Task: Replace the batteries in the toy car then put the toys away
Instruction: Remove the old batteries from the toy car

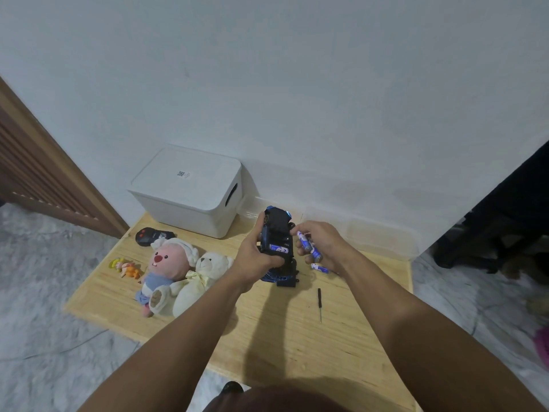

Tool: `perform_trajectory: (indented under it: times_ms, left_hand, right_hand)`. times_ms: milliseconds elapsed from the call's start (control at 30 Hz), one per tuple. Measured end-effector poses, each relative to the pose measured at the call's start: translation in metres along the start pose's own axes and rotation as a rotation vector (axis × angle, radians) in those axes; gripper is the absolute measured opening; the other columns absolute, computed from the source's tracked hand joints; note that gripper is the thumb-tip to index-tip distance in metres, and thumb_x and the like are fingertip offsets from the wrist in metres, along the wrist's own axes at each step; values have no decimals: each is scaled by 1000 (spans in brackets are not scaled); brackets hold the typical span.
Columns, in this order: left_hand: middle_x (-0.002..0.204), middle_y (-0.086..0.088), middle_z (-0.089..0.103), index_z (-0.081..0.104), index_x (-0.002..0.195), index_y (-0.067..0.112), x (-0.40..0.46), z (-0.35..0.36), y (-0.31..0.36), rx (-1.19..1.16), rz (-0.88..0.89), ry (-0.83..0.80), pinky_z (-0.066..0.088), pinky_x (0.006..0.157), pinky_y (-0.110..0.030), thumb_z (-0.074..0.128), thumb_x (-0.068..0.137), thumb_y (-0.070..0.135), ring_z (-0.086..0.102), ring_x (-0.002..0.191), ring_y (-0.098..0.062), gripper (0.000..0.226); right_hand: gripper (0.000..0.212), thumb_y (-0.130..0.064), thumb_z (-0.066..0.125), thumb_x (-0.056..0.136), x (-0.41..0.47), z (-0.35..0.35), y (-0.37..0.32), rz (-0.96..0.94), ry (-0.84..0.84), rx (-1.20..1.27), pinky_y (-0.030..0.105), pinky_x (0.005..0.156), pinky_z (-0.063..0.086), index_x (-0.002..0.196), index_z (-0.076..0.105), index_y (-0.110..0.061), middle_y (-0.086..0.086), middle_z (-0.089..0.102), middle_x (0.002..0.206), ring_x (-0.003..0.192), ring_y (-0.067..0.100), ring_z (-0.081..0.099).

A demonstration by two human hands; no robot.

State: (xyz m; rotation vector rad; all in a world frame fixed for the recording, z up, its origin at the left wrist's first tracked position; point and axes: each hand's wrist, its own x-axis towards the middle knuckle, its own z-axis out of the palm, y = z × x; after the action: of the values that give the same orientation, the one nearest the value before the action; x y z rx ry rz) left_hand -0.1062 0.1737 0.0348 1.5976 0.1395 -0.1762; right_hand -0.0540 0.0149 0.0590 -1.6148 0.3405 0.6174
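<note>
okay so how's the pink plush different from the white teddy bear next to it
The pink plush has a pink face, red nose and blue outfit; the white teddy bear is cream all over with a pale yellow bow. The pink plush lies to the left, the white teddy bear nearer the toy car. Both lie touching on the wooden table.

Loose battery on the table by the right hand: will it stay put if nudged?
Probably not. The loose battery is a smooth cylinder lying on its side on the flat wooden table, so it likely rolls. It looks rigid and small, likely slippery to pinch.
</note>
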Motion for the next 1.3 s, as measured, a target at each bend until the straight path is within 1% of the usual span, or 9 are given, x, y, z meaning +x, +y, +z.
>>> perform_trajectory:
  times_ms: [133, 300, 433, 600, 867, 1000, 1133, 1200, 1300]
  left_hand:
    - [86, 11, 66, 27, 147, 39, 1, 3, 1, 2, 27, -17, 54, 68, -22, 60, 73, -23, 61, 72, -13, 102]
    - [96, -5, 68, 26, 140, 45, -2, 5, 2, 42, 116, -22, 52, 68, -28, 57, 72, -25, 61, 71, -13, 102]
    - [115, -19, 60, 20, 150, 31, -2, 8, -2, 107, 147, 41, 57, 71, -25, 62, 71, -21, 65, 80, -14, 104]
    - [113, -15, 63, 18, 153, 29, 0, 7, 0, 62, 127, 18, 59, 76, -29, 63, 73, -20, 67, 84, -15, 104]
    - [89, 0, 66, 21, 151, 33, -4, 6, -1, 3, 95, -11, 52, 65, -21, 58, 73, -23, 63, 67, -6, 103]
    - [91, 5, 63, 35, 127, 50, -3, 7, 0, -26, 52, 49, 55, 63, -20, 65, 71, -19, 64, 71, -4, 94]
    - [103, -11, 66, 60, 111, 13, 0, -1, -2, -101, -94, 72, 58, 74, -34, 70, 69, -16, 68, 90, -32, 52]
    - [105, -15, 66, 57, 115, 9, 0, -3, -3, -187, -170, 51, 57, 79, -41, 67, 71, -18, 67, 93, -35, 53]
    - [99, -17, 68, 47, 125, 8, -1, -5, -3, -349, -254, 17, 56, 71, -39, 61, 74, -20, 67, 85, -33, 60]
  right_hand:
    - [17, -7, 58, 86, -1, 3, 3, 83, -10, -169, 19, 37, 33, 95, 67, 3, 10, 60, 75, 53, 15, 52]
    - [18, -5, 62, 83, -1, 5, 0, 134, 22, -146, 18, 36, 31, 96, 70, 5, 9, 64, 75, 47, 12, 50]
    - [17, -1, 57, 84, 2, 5, 1, 218, 15, -26, 17, 36, 31, 94, 70, 4, 9, 61, 72, 48, 11, 49]
    - [15, -3, 54, 86, 4, 5, 7, 276, 16, 98, 17, 35, 29, 92, 67, -1, 5, 57, 63, 47, 11, 47]
    - [20, -18, 74, 78, 4, 8, 12, 106, 65, 55, 18, 36, 26, 89, 68, -3, 9, 72, 84, 46, 8, 45]
    - [11, -10, 73, 81, 6, 7, 17, 19, 93, 73, 16, 34, 23, 76, 63, -10, 10, 64, 80, 47, 9, 40]
    - [9, -5, 58, 89, 2, -2, 11, -2, 53, 236, 17, 34, 24, 86, 62, -11, 7, 61, 80, 49, 8, 42]
    - [10, -8, 53, 93, 1, -6, 10, 8, 7, 391, 18, 35, 28, 95, 62, -10, 6, 61, 79, 50, 9, 44]
    - [14, -11, 47, 95, -1, -10, 9, 40, -68, 593, 19, 37, 29, 96, 61, -10, 4, 55, 73, 50, 10, 42]
